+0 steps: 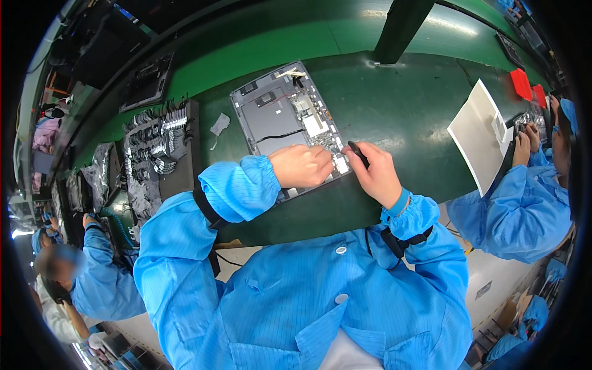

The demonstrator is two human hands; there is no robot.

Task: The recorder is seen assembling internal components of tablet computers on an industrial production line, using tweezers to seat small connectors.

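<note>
An opened tablet or thin laptop body point(271, 120) lies tilted on the green bench in front of me. Its flat grey inner area, circuit boards, a white label and a black cable point(280, 135) are exposed. My left hand point(302, 165) rests over the near part of the body with its fingers curled down; whatever they hold is hidden beneath them. At the near right edge of the body, my right hand point(377, 176) grips a slim black-handled tool point(359, 154). The tool's tip is too small to make out.
A dark tray point(179, 179) with rows of small cabled parts stands to the left. Near it lies a small grey piece point(220, 124). On the right are a white sheet point(478, 139), a red bin point(521, 84) and a co-worker's sleeve point(518, 206). A dark post point(401, 31) rises behind.
</note>
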